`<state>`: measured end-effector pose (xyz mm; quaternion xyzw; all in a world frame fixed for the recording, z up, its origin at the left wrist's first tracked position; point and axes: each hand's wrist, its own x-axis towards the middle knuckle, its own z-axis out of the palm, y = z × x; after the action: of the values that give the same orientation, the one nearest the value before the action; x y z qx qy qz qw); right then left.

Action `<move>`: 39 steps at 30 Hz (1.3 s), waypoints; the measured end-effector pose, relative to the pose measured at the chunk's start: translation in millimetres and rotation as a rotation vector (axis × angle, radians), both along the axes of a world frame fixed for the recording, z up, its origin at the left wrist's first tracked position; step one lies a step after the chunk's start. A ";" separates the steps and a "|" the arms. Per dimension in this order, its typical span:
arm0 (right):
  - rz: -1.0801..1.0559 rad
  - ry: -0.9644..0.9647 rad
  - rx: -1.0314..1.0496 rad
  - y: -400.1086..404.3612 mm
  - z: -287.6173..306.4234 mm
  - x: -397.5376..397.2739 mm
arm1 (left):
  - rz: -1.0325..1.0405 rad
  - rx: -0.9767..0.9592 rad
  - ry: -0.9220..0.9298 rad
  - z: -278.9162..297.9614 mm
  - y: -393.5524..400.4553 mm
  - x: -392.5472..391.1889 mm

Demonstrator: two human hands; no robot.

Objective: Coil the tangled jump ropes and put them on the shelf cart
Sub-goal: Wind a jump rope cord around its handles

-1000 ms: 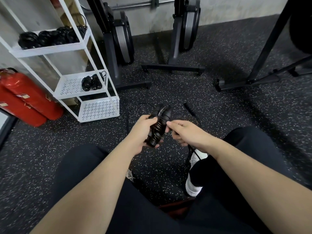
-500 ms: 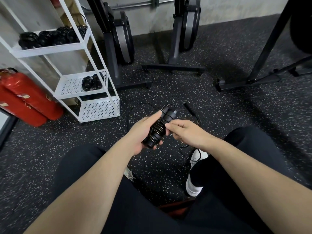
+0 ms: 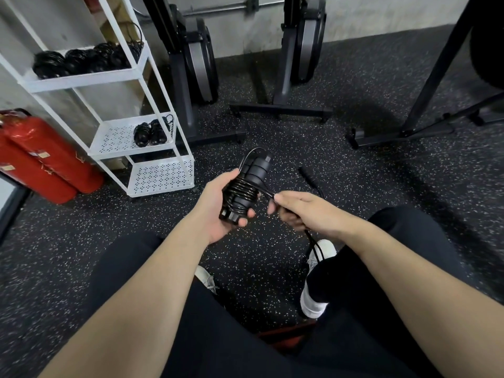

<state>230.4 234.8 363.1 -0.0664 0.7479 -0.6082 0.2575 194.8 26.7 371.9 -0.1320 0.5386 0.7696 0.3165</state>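
**Clerk:** Speckled black rubber floor (image 3: 354,170), gym room. Start at the hands.

**Checker:** Item one: left hand (image 3: 218,211), fingers curled round a pair of black handles (image 3: 251,181) held together, cord turns already wound about their middle. Long axis runs from the palm up and away, tilted toward the right hand. Item two: right hand (image 3: 302,211), just beside the bundle, thumb and fingers pinching the free cord (image 3: 266,192) where it leaves the windings.

**Clerk:** And the rest of that cord?

**Checker:** It passes under the right hand and drops toward the white shoe (image 3: 316,268). Slack remains, so winding looks unfinished; my judgement, several turns left.

**Clerk:** Beyond the hands?

**Checker:** One loose handle (image 3: 306,174) on the floor, just past the right hand. White shelf cart (image 3: 161,181) ahead and to the left of the left hand, the nearer hand for placing. Three tiers in view: top tier, roughly four coiled ropes (image 3: 81,61), exact count unclear; middle tier, two bundles (image 3: 150,133); bottom tier, nothing seen.

**Clerk:** Other stock?

**Checker:** Two red extinguishers (image 3: 41,165) left of the cart; two upright machines (image 3: 199,58) beyond.
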 end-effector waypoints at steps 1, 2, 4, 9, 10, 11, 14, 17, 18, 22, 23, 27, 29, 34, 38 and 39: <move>-0.002 0.019 -0.006 0.5 0.4 0.4 | 0.000 0.023 -0.009 0.5 -1.2 -0.1; -0.002 0.045 0.004 1.3 0.2 1.1 | -0.001 0.035 -0.016 1.1 -2.6 0.3; 0.002 0.090 0.059 2.9 0.6 2.8 | -0.005 0.040 -0.031 2.0 -5.0 1.3; 0.041 0.093 0.037 10.5 2.4 1.7 | 0.033 0.129 -0.095 3.9 -12.0 1.8; 0.056 0.083 0.015 11.2 1.7 0.6 | 0.042 0.156 -0.107 4.6 -13.5 1.8; 0.073 0.080 0.008 11.4 0.8 -0.2 | 0.040 0.180 -0.116 4.9 -15.2 1.9; 0.091 0.095 0.072 11.5 -2.6 -0.9 | -0.031 0.200 -0.106 7.8 -18.5 4.4; 0.008 0.072 0.190 13.7 -6.8 0.4 | -0.170 0.142 -0.062 10.9 -18.2 8.1; -0.026 0.076 0.235 14.8 -9.0 -0.6 | -0.226 0.117 -0.048 11.9 -17.7 9.5; -0.103 0.096 0.269 16.3 -9.5 -3.7 | -0.459 -0.048 -0.005 15.6 -12.4 13.4; -0.105 0.087 0.273 16.7 -8.7 -4.1 | -0.507 -0.099 -0.007 16.5 -11.3 14.4; -0.092 0.060 0.341 22.1 -15.0 -8.5 | -0.661 -0.287 0.059 16.3 -8.1 15.4; -0.055 0.066 0.405 24.2 -22.2 -11.5 | -0.759 -0.370 0.102 15.7 -6.0 16.8; 0.081 0.117 0.509 22.8 -27.3 -13.7 | -0.909 -0.531 0.202 16.9 -1.6 18.5; 0.123 0.120 0.433 27.0 -20.5 -15.6 | -0.981 -0.641 0.236 20.8 -0.3 19.9; 0.127 0.137 0.436 28.4 -19.2 -15.4 | -0.995 -0.664 0.241 19.1 0.5 19.5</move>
<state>215.0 263.2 343.9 -0.0974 0.8718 -0.4087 0.2521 214.2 27.2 391.0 0.1318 0.7790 0.3300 0.5166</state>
